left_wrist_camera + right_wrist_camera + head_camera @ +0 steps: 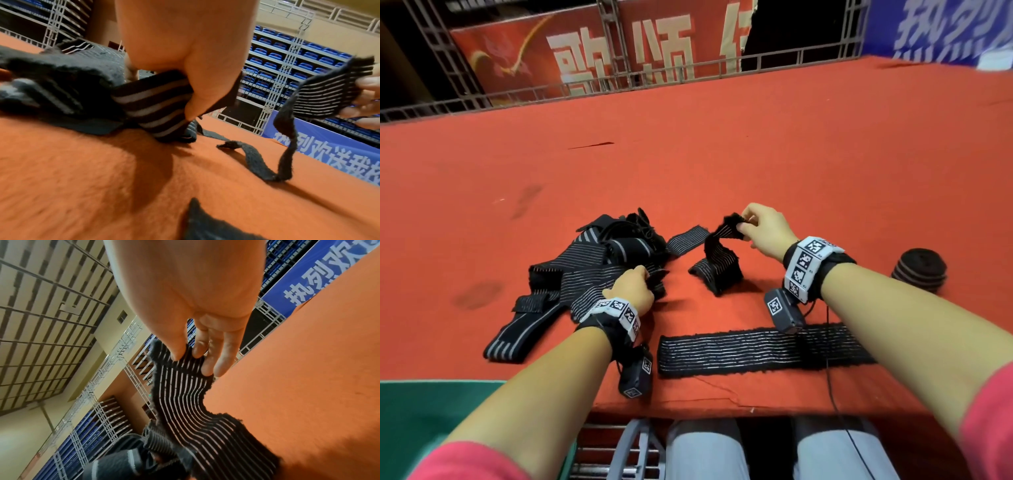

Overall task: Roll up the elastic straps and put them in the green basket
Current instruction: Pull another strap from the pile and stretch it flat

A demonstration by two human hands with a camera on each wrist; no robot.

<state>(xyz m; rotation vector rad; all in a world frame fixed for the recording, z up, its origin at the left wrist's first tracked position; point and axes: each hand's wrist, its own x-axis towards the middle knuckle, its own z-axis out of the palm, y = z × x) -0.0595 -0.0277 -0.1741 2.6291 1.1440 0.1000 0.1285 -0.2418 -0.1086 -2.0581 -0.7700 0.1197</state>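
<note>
Several black elastic straps lie in a heap (592, 263) on the red table (756, 144). My left hand (649, 279) grips a wide-striped strap (152, 104) at the heap's right edge, thumb pressed on it. My right hand (744, 226) pinches the raised end of a thin-striped strap (719, 246), which hangs in a fold down to the table; the right wrist view shows the fingers (213, 366) on that strap (185, 402). One rolled strap (919, 269) stands at the right. A green surface (431, 404) shows at the lower left; I cannot tell if it is the basket.
Another strap (750, 349) lies flat along the table's front edge, under my right wrist camera. Beyond the hands the red cloth stretches to a metal truss rail (619, 85) and banners. My knees are below the table edge.
</note>
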